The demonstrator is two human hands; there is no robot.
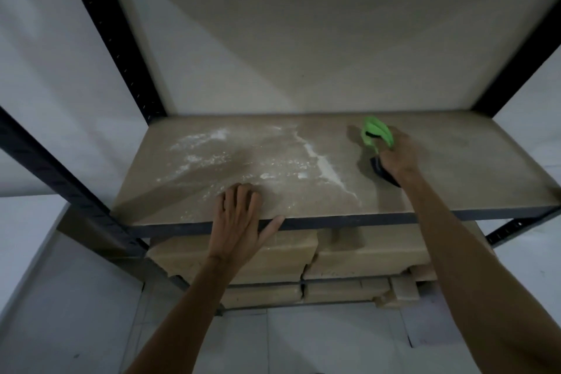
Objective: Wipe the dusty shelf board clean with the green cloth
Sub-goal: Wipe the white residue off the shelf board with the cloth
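Bunched green cloth clenched in right hand over right half of dusty beige shelf board; left hand lay flat, front edge. Risk: fast sweep could scatter white powder ridge.

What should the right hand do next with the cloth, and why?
Probably bring the green cloth down and sweep it left through the ridge of white dust. The right hand grips the cloth over the right part of the shelf board, which looks bare of dust, while scattered dust lies left of the ridge. The left hand rests flat at the front edge.
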